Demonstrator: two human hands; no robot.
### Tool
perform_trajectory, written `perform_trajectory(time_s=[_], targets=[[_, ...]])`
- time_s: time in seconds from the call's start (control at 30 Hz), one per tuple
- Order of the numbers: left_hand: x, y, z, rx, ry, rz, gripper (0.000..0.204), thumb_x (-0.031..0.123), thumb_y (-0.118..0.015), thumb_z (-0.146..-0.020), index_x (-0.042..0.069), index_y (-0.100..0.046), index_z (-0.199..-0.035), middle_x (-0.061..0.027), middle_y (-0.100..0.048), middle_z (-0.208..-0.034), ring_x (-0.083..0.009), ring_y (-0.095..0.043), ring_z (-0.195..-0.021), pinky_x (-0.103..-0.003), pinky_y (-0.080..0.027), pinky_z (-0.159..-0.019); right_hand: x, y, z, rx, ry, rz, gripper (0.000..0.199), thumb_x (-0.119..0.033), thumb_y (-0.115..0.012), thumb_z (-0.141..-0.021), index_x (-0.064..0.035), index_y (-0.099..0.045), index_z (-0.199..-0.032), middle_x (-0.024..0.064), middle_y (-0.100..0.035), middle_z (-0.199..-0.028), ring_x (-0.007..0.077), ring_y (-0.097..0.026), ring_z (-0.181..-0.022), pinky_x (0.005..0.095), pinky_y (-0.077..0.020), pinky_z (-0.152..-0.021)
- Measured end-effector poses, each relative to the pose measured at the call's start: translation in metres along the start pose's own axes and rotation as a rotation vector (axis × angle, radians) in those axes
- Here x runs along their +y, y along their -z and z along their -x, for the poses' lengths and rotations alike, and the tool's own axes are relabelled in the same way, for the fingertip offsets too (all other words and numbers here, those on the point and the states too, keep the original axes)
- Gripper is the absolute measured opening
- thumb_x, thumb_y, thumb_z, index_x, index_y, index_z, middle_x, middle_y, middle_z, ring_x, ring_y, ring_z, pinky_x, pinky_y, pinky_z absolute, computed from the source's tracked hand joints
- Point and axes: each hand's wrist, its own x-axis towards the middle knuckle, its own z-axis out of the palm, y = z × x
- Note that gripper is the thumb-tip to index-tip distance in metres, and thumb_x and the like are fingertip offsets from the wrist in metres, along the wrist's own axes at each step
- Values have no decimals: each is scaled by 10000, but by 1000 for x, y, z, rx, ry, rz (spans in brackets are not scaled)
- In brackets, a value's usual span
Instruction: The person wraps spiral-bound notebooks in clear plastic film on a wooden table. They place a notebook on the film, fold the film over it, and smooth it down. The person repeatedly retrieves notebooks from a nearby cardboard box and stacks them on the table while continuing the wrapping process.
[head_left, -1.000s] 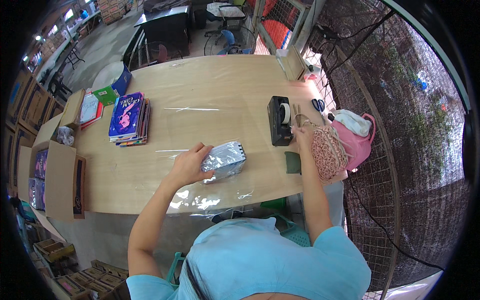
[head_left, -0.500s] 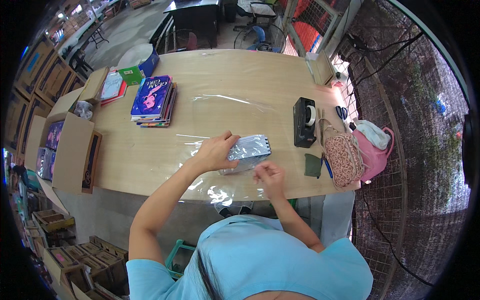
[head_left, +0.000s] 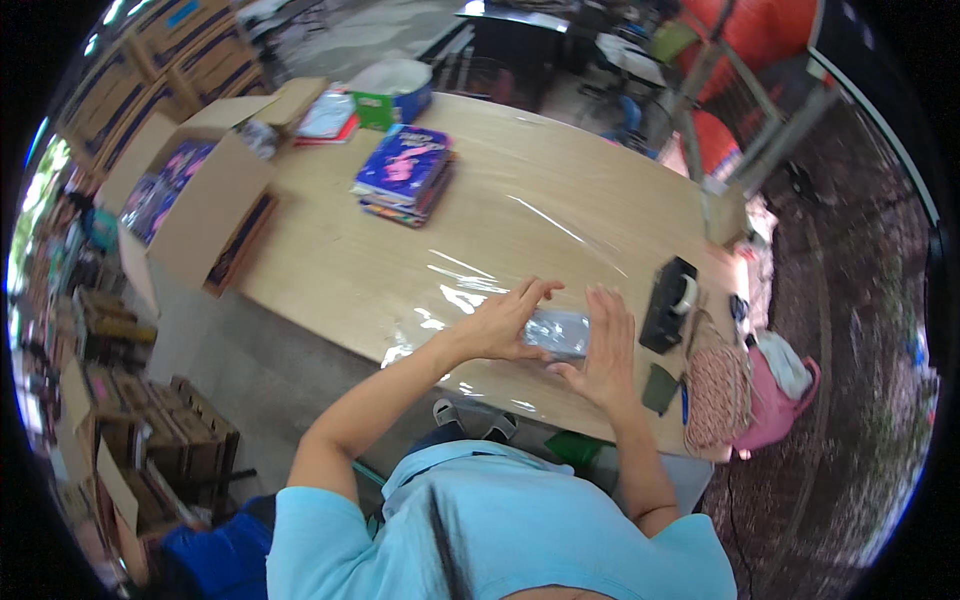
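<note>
A long wooden table point(head_left: 520, 215) is seen from above in a cluttered work area, with cardboard boxes stacked along the left and red metal frames at the upper right. A sheet of clear plastic film point(head_left: 470, 290) is spread over the near part of the table and catches the light.

Near the front edge, a small silvery wrapped packet point(head_left: 560, 332) lies on the film. It is pressed between both hands. The left hand point(head_left: 503, 322) is laid on its left end, fingers stretched out together over the top. The right hand point(head_left: 606, 345) is set flat against its right side, fingers extended and slightly spread, the thumb tucked under the near edge. The packet is pressed rather than enclosed by either hand.

Just right of the right hand, a black tape dispenser point(head_left: 668, 303) stands on the table. Nearer the edge, a dark green card point(head_left: 660, 388) is seen beside a woven pink pouch point(head_left: 716, 392), with a pink bag point(head_left: 775, 400) behind it at the table's corner.

Farther back, a stack of colourful books point(head_left: 405, 172) is placed near the middle of the table. An open cardboard box point(head_left: 195, 205) holding more printed items sits at the left end, and a green and blue box point(head_left: 393, 95) is set near the far edge.
</note>
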Motion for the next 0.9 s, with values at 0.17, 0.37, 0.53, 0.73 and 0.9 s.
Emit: perform_trajectory(time_s=[0.17,0.37,0.53,0.73,0.9], targets=[[-151,-10,95,390,275,-309,633,263,-726,-716,123,-480,-1282,-129,-450,-1326,-319,-465,-1214,-515,-406,-972,-3,-29,-36,-447,60,-123,812,-254,-842,-498,-48,-553,-1228,160,-634,-1081,342,-595,-1018,436,-452,-900],[-175,-8,153,-35,186,-684,597,388,-698,-708,331,-520,-1274,-61,-458,-1360,-269,-423,-1270,-638,-326,-943,-82,51,-129,-466,42,-550,715,-181,-834,-481,-45,-599,-1143,107,-648,-1023,209,-635,-939,324,-472,-875],[-182,33,156,179,137,-423,608,378,-705,-723,227,-520,-1282,-85,-489,-1335,-286,-488,-1203,-549,-363,-957,-251,0,-252,-95,478,-754,691,-154,-809,-510,3,-569,-1139,91,-607,-1081,189,-583,-1022,320,-414,-958],[-126,261,244,917,95,-340,488,226,-731,-723,122,-602,-1183,-108,-603,-1172,-309,-551,-1109,-422,-402,-961,-471,-161,-438,245,952,-375,657,-160,-767,-554,-181,-564,-1178,50,-615,-1084,265,-561,-1062,553,-290,-1030],[-100,413,366,1440,137,-658,379,119,-713,-714,28,-629,-1072,-152,-604,-1083,-294,-563,-1012,-381,-447,-887,-584,-303,-546,373,1070,-361,664,-192,-784,-600,-232,-532,-1213,1,-594,-1155,238,-527,-1141,667,-278,-1000]])
